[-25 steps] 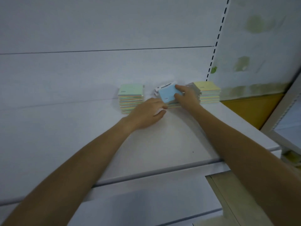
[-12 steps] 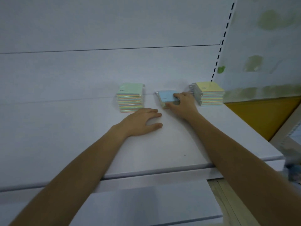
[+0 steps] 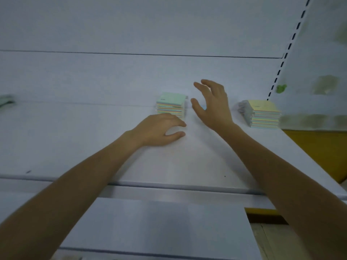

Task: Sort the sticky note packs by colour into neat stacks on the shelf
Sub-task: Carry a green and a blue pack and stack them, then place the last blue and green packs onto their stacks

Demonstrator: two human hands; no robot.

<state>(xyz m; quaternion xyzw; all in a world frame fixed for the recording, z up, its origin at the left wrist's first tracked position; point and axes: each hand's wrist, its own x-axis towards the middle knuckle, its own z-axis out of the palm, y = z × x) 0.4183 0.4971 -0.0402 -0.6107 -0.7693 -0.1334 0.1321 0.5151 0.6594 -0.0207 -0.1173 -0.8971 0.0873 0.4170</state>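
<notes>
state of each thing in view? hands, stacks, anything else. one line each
left hand: empty, fingers curled, resting on shelf in front of green stack
right hand: empty, open, fingers spread, raised between the stacks
green stack: upright, neat, untouched
yellow stack: upright, loose wrapping at its left side
blue pack: mostly hidden behind right hand, only a sliver shows
shelf: white, holds both stacks
</notes>
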